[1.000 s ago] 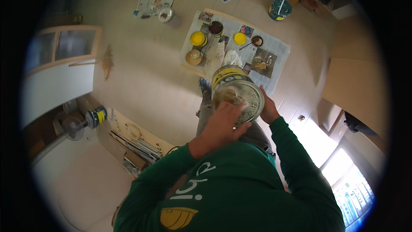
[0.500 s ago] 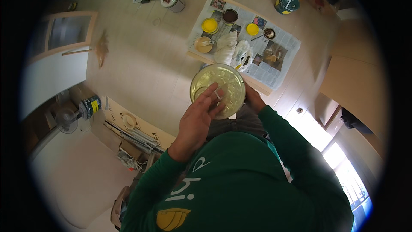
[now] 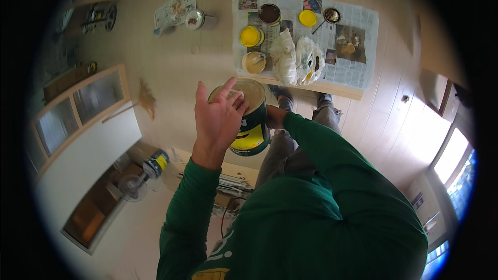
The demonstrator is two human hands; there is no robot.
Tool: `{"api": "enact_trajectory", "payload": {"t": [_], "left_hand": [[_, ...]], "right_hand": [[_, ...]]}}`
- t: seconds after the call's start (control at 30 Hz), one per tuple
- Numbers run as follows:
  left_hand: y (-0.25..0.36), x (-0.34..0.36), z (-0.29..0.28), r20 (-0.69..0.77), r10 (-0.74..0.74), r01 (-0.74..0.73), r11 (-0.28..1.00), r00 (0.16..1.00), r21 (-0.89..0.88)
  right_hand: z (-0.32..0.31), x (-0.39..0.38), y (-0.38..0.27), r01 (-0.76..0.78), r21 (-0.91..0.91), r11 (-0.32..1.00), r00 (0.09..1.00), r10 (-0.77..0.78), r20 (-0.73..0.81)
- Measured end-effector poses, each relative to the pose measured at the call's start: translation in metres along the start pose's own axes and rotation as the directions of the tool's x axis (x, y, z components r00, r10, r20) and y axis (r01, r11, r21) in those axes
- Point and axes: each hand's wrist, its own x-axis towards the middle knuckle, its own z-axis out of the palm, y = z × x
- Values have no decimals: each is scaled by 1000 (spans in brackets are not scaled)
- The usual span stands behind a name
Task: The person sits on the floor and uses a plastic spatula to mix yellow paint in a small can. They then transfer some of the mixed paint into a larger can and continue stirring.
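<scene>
A large dark green paint can with a yellow label is in front of my body. Its round pale-gold top faces up and away from me. My right hand grips the can's right side, its fingers partly hidden behind it. Over the left part of the top is my left hand, fingers spread and stretched, thumb out to the left. A small pale strip shows between its fingers; I cannot tell whether the hand holds it or it belongs to the can.
Ahead, newspaper covers a low board bearing a brown paint can, a yellow can, a tan tub and crumpled white bundles. A white-lidded can stands left. Glazed cabinet doors are farther left.
My view has turned. The can has tilted so its labelled side shows, and it sits farther left. My left hand has lifted from the top's middle toward the left, its fingers spreading wider.
</scene>
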Motion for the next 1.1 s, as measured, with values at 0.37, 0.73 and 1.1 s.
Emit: {"api": "enact_trajectory", "payload": {"t": [0.37, 0.73, 1.1], "left_hand": [[24, 83, 15, -118, -80, 87, 995, 990, 56], [32, 114, 38, -197, -91, 117, 985, 976, 128], [34, 142, 43, -243, -99, 139, 979, 965, 152]], "right_hand": [[30, 11, -8, 238, -27, 971, 956, -229, 182], [26, 41, 0, 249, 94, 964, 913, -266, 309], [30, 30, -8, 631, -482, 608, 776, -489, 399]]}}
